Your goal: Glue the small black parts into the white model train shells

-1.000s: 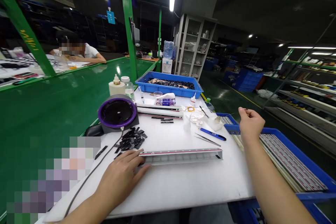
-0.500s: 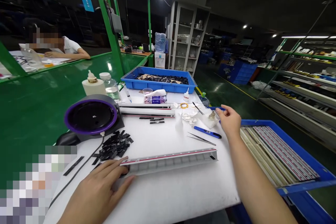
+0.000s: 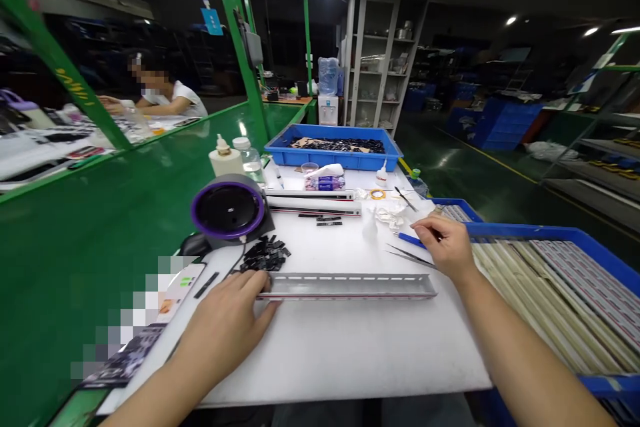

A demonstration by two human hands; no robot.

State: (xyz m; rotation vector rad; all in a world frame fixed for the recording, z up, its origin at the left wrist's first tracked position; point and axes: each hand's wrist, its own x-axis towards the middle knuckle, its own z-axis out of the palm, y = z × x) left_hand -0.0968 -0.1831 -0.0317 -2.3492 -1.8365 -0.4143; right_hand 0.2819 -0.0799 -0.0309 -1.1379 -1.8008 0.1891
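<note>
My left hand is closed around the left end of a long white channel strip lying on the white table. A row of slots runs along the strip's far wall, and a thin red line marks its near edge. To the right, my right hand hovers with thumb and fingertips pinched together. Whatever is in that pinch is too small to make out. Just left of those fingers lie metal tweezers and a blue pen-like tool, partly covered by the hand. Small black pieces are heaped beyond my left hand.
A purple-rimmed round device stands at the left. Two more strips lie behind. Farther back are bottles and a blue tray of black parts. A blue crate of strips flanks the table's right side. Another person sits beyond the green partition.
The strip has been turned so its red-lined edge now faces me and its slots lie on the far side. My right hand has moved from the white pad toward the tweezers. The view has swung left.
</note>
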